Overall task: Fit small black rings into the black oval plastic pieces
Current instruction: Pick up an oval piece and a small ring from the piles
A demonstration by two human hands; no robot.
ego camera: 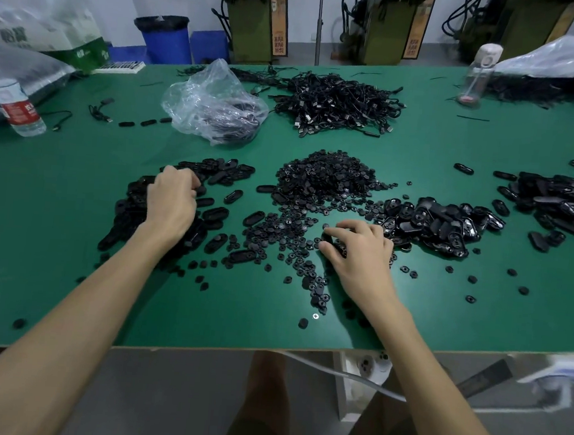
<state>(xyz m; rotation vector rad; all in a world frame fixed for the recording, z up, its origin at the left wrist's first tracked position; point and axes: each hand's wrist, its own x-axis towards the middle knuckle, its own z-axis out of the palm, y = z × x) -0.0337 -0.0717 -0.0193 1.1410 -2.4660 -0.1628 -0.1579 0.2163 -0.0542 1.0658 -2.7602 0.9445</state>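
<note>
Left hand (172, 198) grips oval pieces (218, 212); right hand (361, 254) curls over rings (326, 179), pinch unclear; bottle label (18, 110) unreadable.

Table (74, 200) is showing flat dark green all over, w/ a pale tan strip along the front edge. Rings (326, 176) are looking matte black. Oval pieces (220, 174) on the left are reading dull black too; the right-hand lot is shining glossy black w/ white glints. Cables (335, 104) are showing black w/ grey-silver ends. Plastic bag (212, 101) is looking clear w/ whitish creases, dark contents showing thru. Water bottle (18, 107) is looking clear, wearing a red & white label. Bin (165, 39) is showing bright blue w/ a black liner. Machines (252, 26) are looking olive green w/ orange strips.
</note>
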